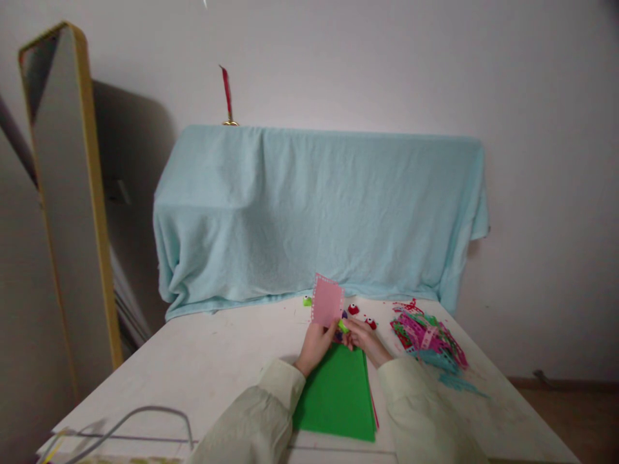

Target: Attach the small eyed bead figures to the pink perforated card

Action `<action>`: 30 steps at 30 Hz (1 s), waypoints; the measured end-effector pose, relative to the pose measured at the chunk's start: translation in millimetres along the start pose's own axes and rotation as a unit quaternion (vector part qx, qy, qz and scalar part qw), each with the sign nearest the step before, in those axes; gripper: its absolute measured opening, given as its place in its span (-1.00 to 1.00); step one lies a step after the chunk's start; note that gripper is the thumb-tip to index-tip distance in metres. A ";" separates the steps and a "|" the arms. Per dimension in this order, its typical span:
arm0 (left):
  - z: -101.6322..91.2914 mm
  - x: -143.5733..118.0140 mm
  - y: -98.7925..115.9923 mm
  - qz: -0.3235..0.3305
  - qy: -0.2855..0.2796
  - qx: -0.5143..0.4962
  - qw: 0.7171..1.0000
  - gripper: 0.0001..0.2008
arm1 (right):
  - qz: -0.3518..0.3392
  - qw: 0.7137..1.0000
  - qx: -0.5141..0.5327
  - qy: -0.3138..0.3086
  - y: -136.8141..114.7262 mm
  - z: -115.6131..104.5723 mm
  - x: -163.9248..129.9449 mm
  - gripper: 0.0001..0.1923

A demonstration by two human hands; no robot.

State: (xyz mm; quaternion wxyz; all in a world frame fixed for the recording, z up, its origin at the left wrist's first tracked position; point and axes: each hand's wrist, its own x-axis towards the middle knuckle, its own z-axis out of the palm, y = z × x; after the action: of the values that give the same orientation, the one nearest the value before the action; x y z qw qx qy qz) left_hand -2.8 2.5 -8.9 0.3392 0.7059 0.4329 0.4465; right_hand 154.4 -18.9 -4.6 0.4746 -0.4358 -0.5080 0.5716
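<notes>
My left hand point(313, 348) is closed on the lower edge of a pink sheet of paper point(327, 301), which stands upright with small punched shapes along its borders. My right hand point(366, 339) grips a small lime-green craft punch point(343, 325) at the paper's lower right corner. Behind the fingers a dark purple piece point(344, 314) is partly hidden. Two red punches point(353, 309) lie just beyond my right hand, and another green punch point(307, 301) sits left of the pink sheet. Under my wrists lies a stack of green paper point(338, 394), with a red edge showing at its right side.
To the right is a heap of punched paper strips point(428, 341) in pink, red, green and blue. A light blue cloth point(329, 206) drapes over something at the table's back. A grey cable point(159, 408) loops at the front left; a framed mirror point(68, 161) leans beyond the table.
</notes>
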 end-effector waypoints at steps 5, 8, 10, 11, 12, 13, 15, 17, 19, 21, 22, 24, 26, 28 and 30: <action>-1.5 0.0 0.2 0.001 -0.014 0.007 1.000 -0.47 | -0.004 1.000 0.003 -0.013 -0.9 -0.8 -1.3 -0.61; -3.0 0.0 1.5 -0.001 -0.019 0.010 1.000 -0.48 | 0.000 1.000 0.003 -0.016 -2.3 -0.9 -2.1 -0.61; -4.1 -0.4 3.1 0.001 -0.018 0.006 1.000 -0.49 | 0.002 1.000 0.003 -0.015 -3.8 -0.6 -2.6 -0.62; -4.8 -0.7 4.2 0.002 -0.018 0.004 1.000 -0.49 | 0.003 1.000 0.004 -0.013 -4.6 -0.3 -3.0 -0.62; -5.7 -1.0 5.3 0.003 -0.017 0.001 1.000 -0.49 | 0.004 1.000 0.008 -0.012 -5.5 0.0 -3.4 -0.62; -6.6 -1.2 6.6 0.004 -0.013 -0.002 1.000 -0.49 | 0.003 1.000 0.013 -0.012 -6.2 0.3 -4.0 -0.63; -8.8 -1.5 9.3 0.005 0.006 -0.004 1.000 -0.50 | -0.004 1.000 0.026 -0.010 -6.9 0.7 -4.8 -0.64; -10.6 -1.4 11.7 0.005 0.029 -0.001 1.000 -0.51 | -0.017 0.999 0.038 -0.006 -6.0 0.8 -4.9 -0.65; -11.6 -1.4 13.5 0.008 0.043 0.000 0.999 -0.51 | -0.024 0.999 0.044 0.003 -3.6 0.7 -3.8 -0.65; -12.0 -1.7 14.9 0.018 0.050 -0.009 0.999 -0.51 | -0.026 0.998 0.048 0.016 -1.1 0.5 -2.1 -0.62; -12.1 -2.1 15.6 0.024 0.053 -0.016 0.998 -0.51 | -0.027 0.998 0.050 0.024 -0.3 0.5 -1.3 -0.61; -12.4 -3.3 17.4 0.031 0.057 -0.031 0.997 -0.50 | -0.027 0.997 0.052 0.043 -0.6 0.7 -0.8 -0.58; -12.8 -4.5 19.6 0.028 0.054 -0.040 0.997 -0.50 | -0.033 0.996 0.052 0.061 -3.1 1.3 -1.5 -0.57; -12.9 -5.4 21.4 0.024 0.046 -0.043 0.998 -0.51 | -0.039 0.995 0.051 0.071 -6.4 1.9 -2.7 -0.57; -12.2 -5.6 22.0 0.028 0.043 -0.039 0.998 -0.51 | -0.036 0.996 0.050 0.065 -8.4 2.3 -3.4 -0.57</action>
State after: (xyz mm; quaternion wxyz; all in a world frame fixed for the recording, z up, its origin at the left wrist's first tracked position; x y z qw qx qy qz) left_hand -8.6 -10.2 12.7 0.3354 0.6841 0.4094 0.5020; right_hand 153.6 -22.4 4.0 0.5479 -0.4290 -0.4621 0.5497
